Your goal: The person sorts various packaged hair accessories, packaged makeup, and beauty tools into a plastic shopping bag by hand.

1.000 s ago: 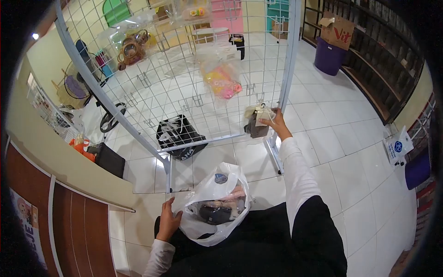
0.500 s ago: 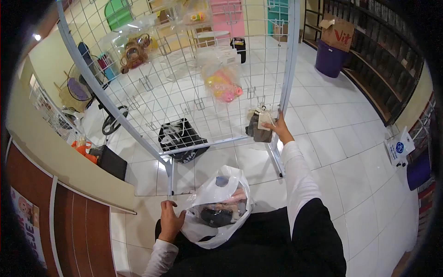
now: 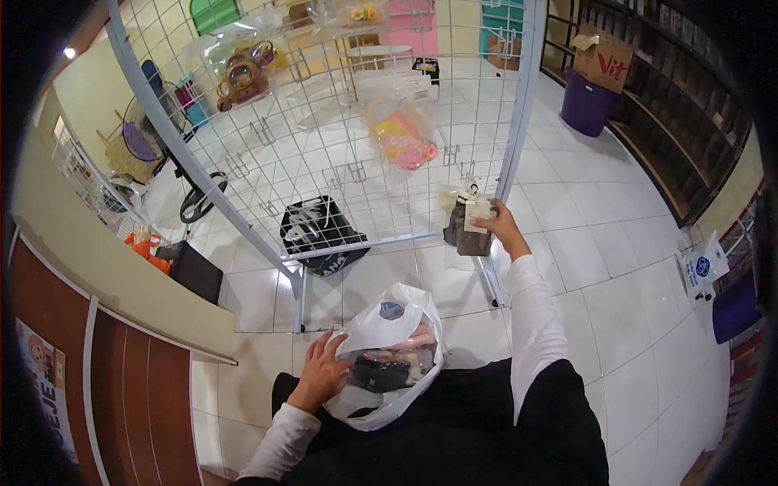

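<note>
Since the earlier frame, the left hand [image 3: 322,373] has moved inward from beside the white bag [image 3: 365,330] and now lies over its near-left edge. Its fingers are partly spread; whether they pinch the plastic cannot be told. Wrapped goods [image 3: 381,373] show in the bag mouth, just beside those fingers.

The right hand [image 3: 501,227] holds a grey packet [image 3: 473,242] in a narrow grip, thumb across the pale tag [image 3: 477,217]. The packet hangs directly under that thumb, at the lower right corner of the wire rack [image 3: 517,113]. Whether its top is caught on the wire cannot be told.

Above and left of the right grip, a pink and yellow packet [image 3: 403,142] hangs on the rack.

In this inspector's judgement, the step in hand is handling the grey packet at the wire. The next move calls for a firm hold near the tag and a steadied bag.
</note>
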Available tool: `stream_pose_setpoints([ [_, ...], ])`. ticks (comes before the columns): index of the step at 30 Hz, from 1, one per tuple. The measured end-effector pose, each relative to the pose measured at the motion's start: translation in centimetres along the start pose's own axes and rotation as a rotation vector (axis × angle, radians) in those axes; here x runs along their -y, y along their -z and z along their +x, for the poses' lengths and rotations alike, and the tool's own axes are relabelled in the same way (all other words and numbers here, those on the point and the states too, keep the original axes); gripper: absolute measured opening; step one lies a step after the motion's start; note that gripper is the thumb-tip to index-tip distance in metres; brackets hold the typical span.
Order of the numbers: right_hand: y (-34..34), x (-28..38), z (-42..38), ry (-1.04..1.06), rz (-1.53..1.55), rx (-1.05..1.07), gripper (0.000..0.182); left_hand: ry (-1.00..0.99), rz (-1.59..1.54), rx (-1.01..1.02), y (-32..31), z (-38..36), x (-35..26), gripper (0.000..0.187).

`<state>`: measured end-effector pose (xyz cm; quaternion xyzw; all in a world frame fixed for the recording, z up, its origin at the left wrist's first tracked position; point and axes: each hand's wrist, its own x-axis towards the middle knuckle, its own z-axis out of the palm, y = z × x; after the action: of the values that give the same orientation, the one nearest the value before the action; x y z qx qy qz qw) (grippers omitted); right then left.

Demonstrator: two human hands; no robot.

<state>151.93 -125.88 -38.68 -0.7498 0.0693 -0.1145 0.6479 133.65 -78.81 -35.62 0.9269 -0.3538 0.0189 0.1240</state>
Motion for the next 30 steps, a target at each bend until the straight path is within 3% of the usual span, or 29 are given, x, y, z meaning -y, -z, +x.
stream_pose_setpoints([
  [4, 1.7, 2.1, -3.6, -0.049, -0.026, 0.073, 0.072, -0.021, 0.099, 0.044, -0.7, 1.3, 1.4, 0.015],
  [5, 2.2, 2.5, -4.5, -0.052, -0.046, 0.095, 0.069, 0.012, 0.036, -0.025, -1.1, 1.5, 1.6, 0.016],
  [8, 3.5, 4.5, -7.0, -0.103, -0.047, 0.137, 0.066, 0.024, 0.016, 0.142, -0.8, 1.4, 2.8, 0.016],
  [10, 4.5, 5.2, -7.8, -0.130, -0.060, 0.184, 0.073, 0.010, 0.011, 0.069, -1.3, 1.4, 3.7, 0.023],
  [16, 6.5, 5.4, -8.6, -0.127, -0.204, 0.231, 0.066, 0.146, -0.230, -0.080, 0.0, 2.1, 3.5, 0.035],
  [20, 7.3, 6.4, -9.8, -0.143, -0.186, 0.269, 0.063, 0.039, -0.129, -0.023, -1.3, 2.0, 5.3, 0.039],
  [24, 7.2, 8.6, -11.8, -0.181, -0.208, 0.410, 0.065, 0.160, -0.215, -0.026, -0.3, 2.8, 4.3, 0.059],
  [26, 6.5, 10.4, -13.0, -0.119, -0.233, 0.475, 0.062, 0.208, -0.247, -0.081, 0.2, 3.4, 4.1, 0.069],
  [30, 2.7, 13.6, -15.1, 0.079, -0.083, 0.612, 0.057, 0.274, -0.257, -0.003, 0.2, 4.1, 5.1, 0.076],
])
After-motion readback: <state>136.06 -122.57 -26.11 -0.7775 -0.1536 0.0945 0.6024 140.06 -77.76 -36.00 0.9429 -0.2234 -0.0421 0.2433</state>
